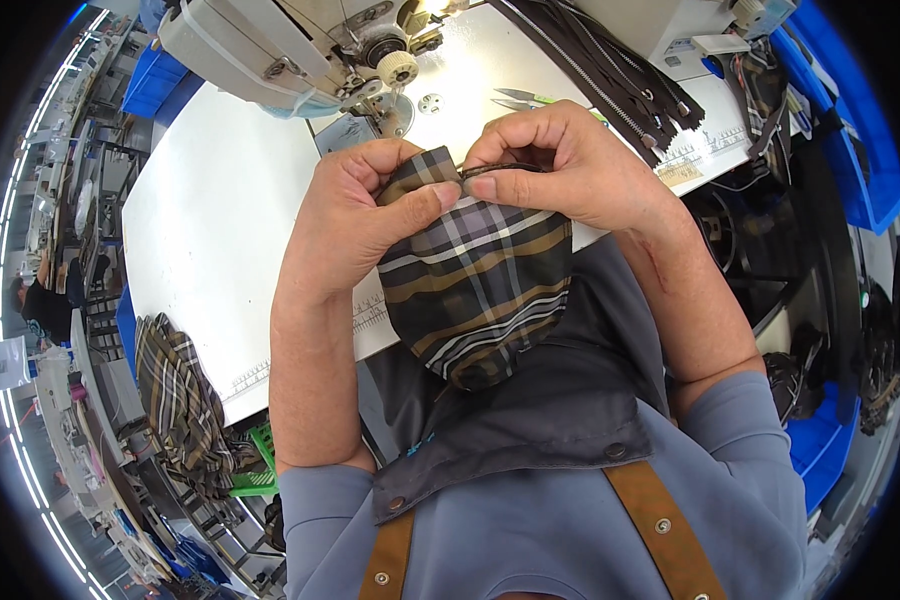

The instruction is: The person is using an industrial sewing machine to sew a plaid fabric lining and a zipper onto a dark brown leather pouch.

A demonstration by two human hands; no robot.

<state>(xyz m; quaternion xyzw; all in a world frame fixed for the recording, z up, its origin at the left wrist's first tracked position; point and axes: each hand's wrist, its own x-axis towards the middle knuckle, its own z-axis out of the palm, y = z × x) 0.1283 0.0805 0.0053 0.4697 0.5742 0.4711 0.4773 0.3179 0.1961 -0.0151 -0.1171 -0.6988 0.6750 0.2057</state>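
A plaid cloth piece (pixel 480 280) in black, brown and white hangs from both hands over the table's front edge and my dark apron (pixel 530 420). My left hand (pixel 345 215) pinches its upper edge between thumb and fingers, and a folded corner sticks up there. Close beside it, my right hand (pixel 585 165) pinches the same edge, where a dark strip runs along the cloth under the fingers. Both thumbs lie almost tip to tip. Just beyond the hands stands a sewing machine (pixel 260 55), its needle area apart from the cloth.
Thread snips (pixel 520 98) lie beyond my right hand. Several dark zippers (pixel 610 70) with metal teeth are spread at the back right. More plaid cloth (pixel 175 390) hangs at the left by a green basket (pixel 260 465). Blue bins (pixel 155 80) flank the white table (pixel 205 220).
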